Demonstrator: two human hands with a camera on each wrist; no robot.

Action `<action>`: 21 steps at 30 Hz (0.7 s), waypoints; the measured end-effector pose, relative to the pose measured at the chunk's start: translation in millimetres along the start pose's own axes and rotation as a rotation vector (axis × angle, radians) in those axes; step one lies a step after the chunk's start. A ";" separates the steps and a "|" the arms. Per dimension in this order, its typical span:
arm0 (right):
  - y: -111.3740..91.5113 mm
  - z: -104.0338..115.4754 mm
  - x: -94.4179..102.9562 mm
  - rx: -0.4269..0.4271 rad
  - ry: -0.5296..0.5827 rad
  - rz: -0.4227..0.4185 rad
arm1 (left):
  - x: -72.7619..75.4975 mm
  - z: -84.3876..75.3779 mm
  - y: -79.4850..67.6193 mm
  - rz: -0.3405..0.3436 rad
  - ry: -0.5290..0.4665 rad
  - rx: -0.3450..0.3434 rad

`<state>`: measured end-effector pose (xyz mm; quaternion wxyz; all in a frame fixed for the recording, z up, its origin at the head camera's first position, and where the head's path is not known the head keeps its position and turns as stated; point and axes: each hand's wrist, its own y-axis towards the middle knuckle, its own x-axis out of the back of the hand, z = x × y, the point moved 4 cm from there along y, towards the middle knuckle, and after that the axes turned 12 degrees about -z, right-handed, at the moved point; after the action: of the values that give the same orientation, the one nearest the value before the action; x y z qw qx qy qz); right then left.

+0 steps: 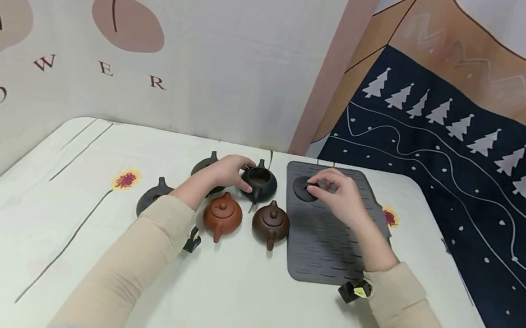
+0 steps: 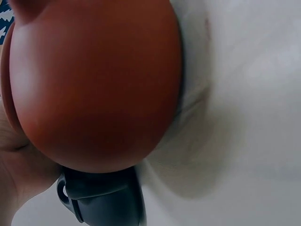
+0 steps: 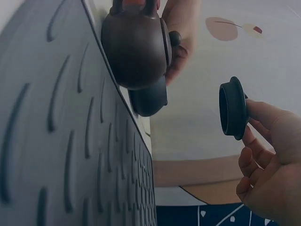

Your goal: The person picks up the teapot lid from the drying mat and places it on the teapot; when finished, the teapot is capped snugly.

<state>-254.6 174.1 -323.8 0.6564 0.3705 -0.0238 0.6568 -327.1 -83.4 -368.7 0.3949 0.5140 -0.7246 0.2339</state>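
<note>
My right hand [image 1: 342, 198] pinches the knob of a round black teapot lid [image 1: 301, 188]. In the right wrist view the lid [image 3: 233, 108] hangs in the air beside the grey mat, its hollow underside facing away from the fingers. My left hand [image 1: 227, 171] holds the side of an open black teapot [image 1: 264, 190], thumb at the near side and fingers by the rim. Nearer to me stand an orange-brown teapot [image 1: 219, 217] and a dark brown teapot [image 1: 265, 224], both lidded. The orange-brown teapot [image 2: 94, 89] fills much of the left wrist view.
A ridged grey mat [image 1: 322, 246] lies on the right of the white-covered table [image 1: 231, 307]. Two more dark teapots, one at the far left [image 1: 151, 195] and one behind the left wrist [image 1: 204, 164], are partly hidden. Printed cloths hang behind.
</note>
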 end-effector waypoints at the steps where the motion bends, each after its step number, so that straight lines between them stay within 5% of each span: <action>1: 2.0 0.2 -2.7 0.004 0.001 0.002 | -0.1 0.4 0.0 -0.001 0.000 0.001; 21: 39.2 -0.2 -51.6 -0.003 0.065 0.023 | 0.0 1.1 0.9 -0.001 -0.001 -0.006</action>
<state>-296.1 125.2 -332.9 0.6496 0.3477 -0.0080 0.6760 -328.4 -83.9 -369.3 0.3963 0.5134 -0.7251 0.2313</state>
